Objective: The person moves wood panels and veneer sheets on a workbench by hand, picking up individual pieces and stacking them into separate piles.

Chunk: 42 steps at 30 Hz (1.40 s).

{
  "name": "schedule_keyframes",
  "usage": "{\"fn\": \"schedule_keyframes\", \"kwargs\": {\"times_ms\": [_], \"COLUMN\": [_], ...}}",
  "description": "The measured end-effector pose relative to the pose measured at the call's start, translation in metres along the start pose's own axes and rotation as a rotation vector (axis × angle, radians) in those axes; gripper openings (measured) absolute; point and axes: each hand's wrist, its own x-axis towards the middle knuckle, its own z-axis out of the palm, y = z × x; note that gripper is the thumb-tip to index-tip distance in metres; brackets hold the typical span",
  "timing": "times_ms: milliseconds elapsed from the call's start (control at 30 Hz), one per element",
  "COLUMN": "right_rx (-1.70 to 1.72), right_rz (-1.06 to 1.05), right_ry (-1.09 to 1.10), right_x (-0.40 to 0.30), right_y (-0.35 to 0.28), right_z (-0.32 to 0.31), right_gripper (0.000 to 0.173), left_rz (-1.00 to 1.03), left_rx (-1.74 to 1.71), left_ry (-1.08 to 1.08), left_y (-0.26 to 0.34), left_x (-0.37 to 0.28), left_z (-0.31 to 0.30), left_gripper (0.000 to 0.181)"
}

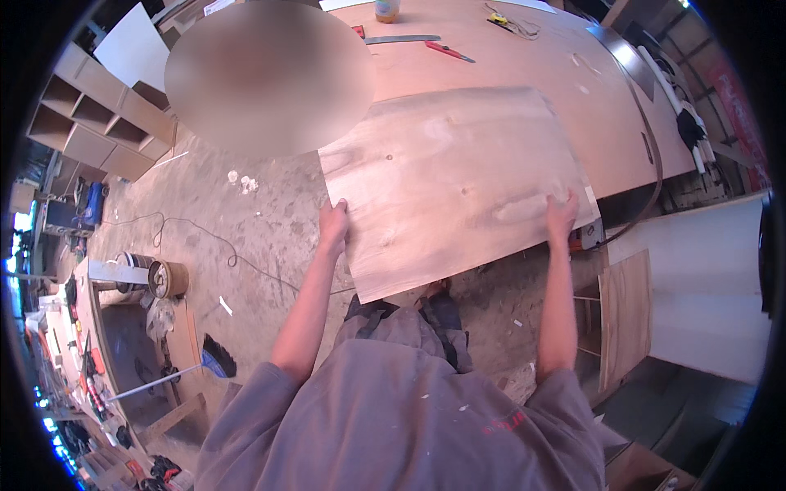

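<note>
A thin plywood panel (pixel 454 178) is held tilted in front of my body, its far part over the near side of a large wood-topped workbench (pixel 614 135). My left hand (pixel 334 226) grips the panel's left edge, with the thumb on top. My right hand (pixel 561 215) holds it near the lower right corner, fingers partly over the face. Beyond the panel on the bench lie a red utility knife (pixel 449 51), a metal ruler or square (pixel 402 39), a yellow tape measure (pixel 500 22) and a jar (pixel 387 11).
A cable (pixel 232 260) crosses the concrete floor at left. A broom (pixel 215 362), a bucket (pixel 167 279) and a tool-strewn table stand at lower left. A wooden shelf unit (pixel 92 116) is at upper left. Panels (pixel 694 288) stand at right. A blurred area hides part of the upper left.
</note>
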Motion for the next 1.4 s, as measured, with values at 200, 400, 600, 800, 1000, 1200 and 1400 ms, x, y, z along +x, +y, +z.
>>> {"fn": "schedule_keyframes", "kwargs": {"times_ms": [200, 400, 600, 800, 1000, 1200, 1400], "right_rx": [-0.296, -0.096, -0.042, 0.002, -0.118, -0.043, -0.019], "right_rz": [0.045, 0.195, -0.052, -0.012, 0.041, 0.089, 0.029], "right_ry": [-0.106, -0.551, -0.387, -0.481, -0.574, -0.533, -0.437], "right_x": [0.123, 0.175, 0.165, 0.166, 0.147, 0.115, 0.115], "right_y": [0.060, 0.090, 0.108, 0.099, 0.116, 0.130, 0.145], "right_z": [0.024, 0.034, 0.046, 0.037, -0.002, -0.032, -0.025], "right_gripper": [0.069, 0.062, 0.056, 0.064, 0.055, 0.042, 0.044], "left_rz": [0.226, 0.163, -0.016, -0.131, -0.131, -0.252, -0.412], "left_rx": [0.115, 0.442, 0.460, 0.411, 0.317, 0.313, 0.108], "left_ry": [0.201, 0.338, 0.424, 0.497, 0.423, 0.370, 0.191], "left_y": [0.005, 0.020, 0.005, -0.014, -0.033, -0.038, -0.049], "left_x": [-0.007, -0.045, -0.090, -0.101, -0.146, -0.172, -0.152], "left_z": [0.009, 0.013, 0.030, 0.030, 0.028, 0.025, 0.001], "left_gripper": [0.033, 0.034, 0.047, 0.054, 0.052, 0.059, 0.073]}}
